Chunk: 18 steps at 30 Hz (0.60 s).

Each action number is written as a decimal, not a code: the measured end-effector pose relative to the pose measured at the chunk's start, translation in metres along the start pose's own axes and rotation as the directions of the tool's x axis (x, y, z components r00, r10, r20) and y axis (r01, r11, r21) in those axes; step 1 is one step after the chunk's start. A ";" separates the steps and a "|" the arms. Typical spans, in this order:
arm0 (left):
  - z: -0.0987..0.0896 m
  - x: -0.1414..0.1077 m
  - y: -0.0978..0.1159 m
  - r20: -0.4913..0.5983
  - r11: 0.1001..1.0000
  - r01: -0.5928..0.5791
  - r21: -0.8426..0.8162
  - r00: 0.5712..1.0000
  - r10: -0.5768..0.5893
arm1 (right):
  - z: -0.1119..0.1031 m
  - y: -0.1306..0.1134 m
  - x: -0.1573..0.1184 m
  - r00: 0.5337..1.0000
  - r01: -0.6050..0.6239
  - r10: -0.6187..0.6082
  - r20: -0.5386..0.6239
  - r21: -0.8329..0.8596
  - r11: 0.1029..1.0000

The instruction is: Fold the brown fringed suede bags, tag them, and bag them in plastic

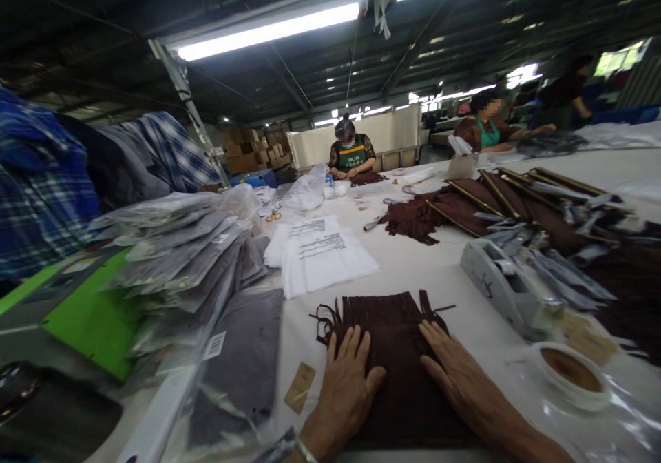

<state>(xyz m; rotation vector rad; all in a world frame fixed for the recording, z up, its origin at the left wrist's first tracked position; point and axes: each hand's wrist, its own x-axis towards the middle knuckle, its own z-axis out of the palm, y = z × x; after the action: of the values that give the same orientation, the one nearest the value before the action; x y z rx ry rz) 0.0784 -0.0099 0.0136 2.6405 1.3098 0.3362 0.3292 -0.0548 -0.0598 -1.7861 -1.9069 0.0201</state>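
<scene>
A dark brown fringed cloth piece (pixel 397 380) lies flat on the white table in front of me, its fringe pointing away. My left hand (pixel 348 380) rests flat on its left side, fingers stretched forward and thumb apart. On its right edge lies my right hand (pixel 454 366), also flat with the fingers out. Neither hand grips anything. Just left of my left hand is a small brown paper tag (pixel 299 387). A grey garment in a clear bag (pixel 240 366) lies farther left.
Stacked bagged garments (pixel 180 242) stand at the left. White printed plastic bags (pixel 325 253) lie ahead. A tape dispenser (pixel 503 287) and a tape roll (pixel 571 373) sit at the right, before a brown pile with gold-coloured rods (pixel 490 198). Across the table a person (pixel 354 153) handles brown cloth.
</scene>
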 end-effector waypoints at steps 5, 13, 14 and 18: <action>0.022 -0.012 0.011 -0.004 0.995 -0.084 -0.044 0.996 0.084 | -0.010 0.002 -0.018 0.996 0.044 -0.044 0.074 0.013 0.999; 0.081 -0.021 0.004 -0.337 0.949 -0.240 0.203 0.893 0.298 | -0.011 -0.007 -0.033 0.930 0.291 -0.332 -0.159 -0.234 0.928; 0.083 -0.019 0.004 -0.355 0.942 -0.253 0.223 0.879 0.320 | -0.013 -0.011 -0.030 0.912 0.321 -0.373 -0.168 -0.272 0.907; 0.083 -0.013 0.003 -0.374 0.930 -0.271 0.248 0.859 0.350 | -0.016 -0.024 -0.023 0.879 0.390 -0.453 -0.149 -0.325 0.862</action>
<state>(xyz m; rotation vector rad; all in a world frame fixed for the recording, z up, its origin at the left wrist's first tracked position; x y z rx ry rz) 0.0958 -0.0269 -0.0670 3.0657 1.0402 0.9062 0.3128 -0.0843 -0.0460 -1.4162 -2.1746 -0.6172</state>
